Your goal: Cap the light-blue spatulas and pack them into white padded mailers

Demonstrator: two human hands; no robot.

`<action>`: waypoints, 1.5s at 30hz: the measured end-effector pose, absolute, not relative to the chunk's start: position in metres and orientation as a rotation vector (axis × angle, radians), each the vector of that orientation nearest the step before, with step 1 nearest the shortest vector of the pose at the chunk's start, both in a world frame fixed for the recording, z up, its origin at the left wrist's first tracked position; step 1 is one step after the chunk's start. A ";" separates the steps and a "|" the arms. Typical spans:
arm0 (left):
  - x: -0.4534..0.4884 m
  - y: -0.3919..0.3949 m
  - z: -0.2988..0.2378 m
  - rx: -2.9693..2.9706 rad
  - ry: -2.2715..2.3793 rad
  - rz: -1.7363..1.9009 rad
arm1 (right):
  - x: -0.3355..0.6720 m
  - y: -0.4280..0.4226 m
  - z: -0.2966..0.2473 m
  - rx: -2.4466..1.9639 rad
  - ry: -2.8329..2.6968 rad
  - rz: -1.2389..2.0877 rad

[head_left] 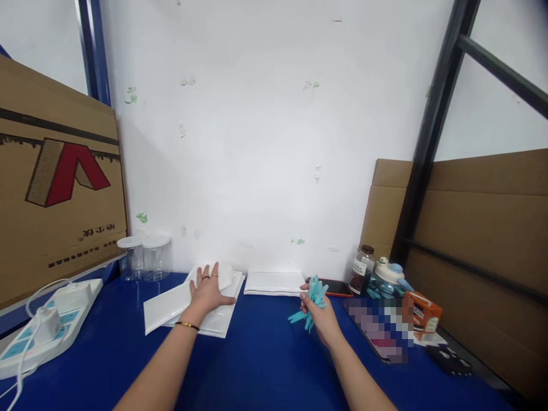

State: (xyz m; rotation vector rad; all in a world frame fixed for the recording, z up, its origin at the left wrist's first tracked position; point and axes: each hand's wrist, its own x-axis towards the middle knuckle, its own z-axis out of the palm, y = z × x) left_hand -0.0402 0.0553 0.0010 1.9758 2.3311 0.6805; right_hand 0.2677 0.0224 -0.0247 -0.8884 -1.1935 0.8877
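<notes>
My left hand, fingers spread, lies over a few overlapping flat white plastic packets on the blue table. Part of them is hidden under the palm. In my right hand a bunch of thin teal strips is gripped, with loose ends sticking out on several sides; their exact kind is unclear. A neat white folded stack rests against the wall between the two hands. Just behind the right hand lies a dark phone with a red edge.
Two clear lidded jars and a white power strip stand left, before a large carton. On the right are a brown-capped bottle, a blue-lidded cup, an orange box, a pixelated device and a black object.
</notes>
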 end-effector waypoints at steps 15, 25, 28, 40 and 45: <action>-0.072 0.040 0.037 2.029 2.376 0.777 | 0.262 0.025 -0.037 -1.099 -1.227 0.912; 0.046 -0.016 0.042 2.143 1.971 1.350 | 0.221 -0.020 0.128 -0.424 -0.952 0.955; 0.072 -0.027 0.034 2.114 1.921 1.507 | 0.206 -0.026 0.138 -0.463 -0.945 0.938; 0.091 -0.038 0.036 1.780 1.666 1.620 | 0.198 -0.033 0.123 -0.812 -1.461 0.960; 0.092 -0.038 0.033 1.716 1.609 1.601 | 0.198 -0.032 0.121 -0.778 -1.529 1.042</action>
